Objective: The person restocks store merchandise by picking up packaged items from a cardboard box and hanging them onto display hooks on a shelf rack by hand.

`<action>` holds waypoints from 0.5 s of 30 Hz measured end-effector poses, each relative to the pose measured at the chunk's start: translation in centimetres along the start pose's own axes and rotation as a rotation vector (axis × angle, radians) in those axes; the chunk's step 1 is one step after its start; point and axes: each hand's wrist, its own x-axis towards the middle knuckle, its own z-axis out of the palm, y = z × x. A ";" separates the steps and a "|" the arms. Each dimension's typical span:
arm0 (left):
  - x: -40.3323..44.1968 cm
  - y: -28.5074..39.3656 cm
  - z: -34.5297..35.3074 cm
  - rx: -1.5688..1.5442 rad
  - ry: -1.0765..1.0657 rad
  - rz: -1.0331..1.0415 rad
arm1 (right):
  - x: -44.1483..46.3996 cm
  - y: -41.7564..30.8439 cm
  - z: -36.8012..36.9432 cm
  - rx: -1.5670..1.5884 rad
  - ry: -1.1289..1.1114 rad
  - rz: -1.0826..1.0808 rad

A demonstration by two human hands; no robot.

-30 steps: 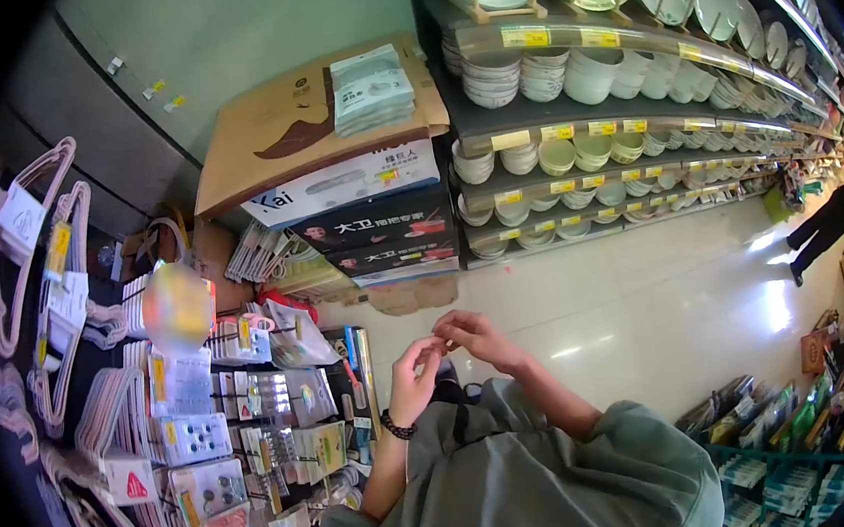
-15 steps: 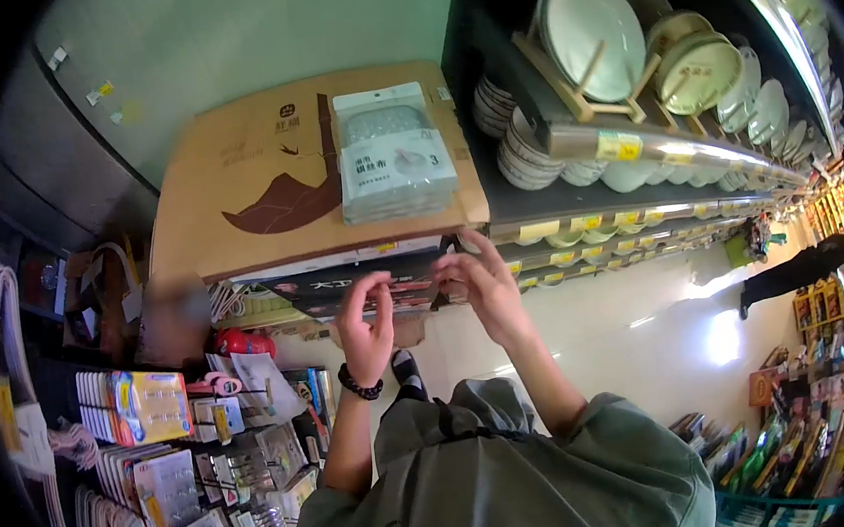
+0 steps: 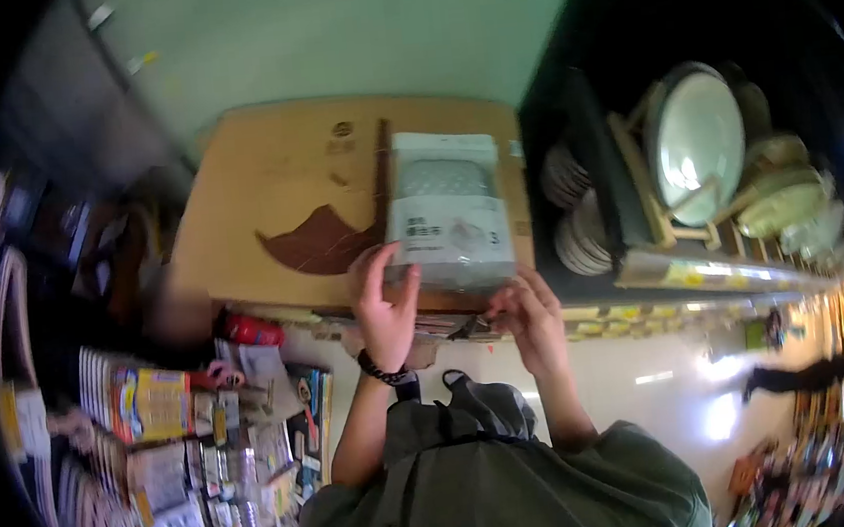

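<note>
A flat clear pack of grey cloths (image 3: 451,223) with a white printed label lies on top of a large brown cardboard box (image 3: 285,190). My left hand (image 3: 386,312) is at the pack's lower left edge, thumb and fingers apart; whether it touches the plastic I cannot tell. Close to the lower right corner is my right hand (image 3: 533,326), its fingers bent and loosely spread, with nothing visible in them. A dark bracelet circles my left wrist.
Plates (image 3: 701,147) stand in wooden racks on the dark shelf at right, beside stacked bowls (image 3: 580,235). Hanging packaged goods (image 3: 158,402) fill the lower left. A red object (image 3: 252,331) lies near them. A person in dark clothes (image 3: 803,376) is in the right aisle.
Both hands have moved up to the pack's near edge, and the right has shifted rightward. My view has turned, so the box and pack sit lower and farther right.
</note>
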 end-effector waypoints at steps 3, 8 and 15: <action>-0.4 2.5 -0.5 0.070 0.039 0.034 | 0.3 -1.2 -0.5 0.008 -0.028 0.049; -4.7 6.7 -1.2 -0.056 0.176 -0.009 | 1.0 -2.7 -3.0 -0.095 -0.422 0.258; -16.3 9.1 -2.7 -0.213 0.496 -0.265 | 1.6 -0.8 -3.6 -0.449 -1.066 0.333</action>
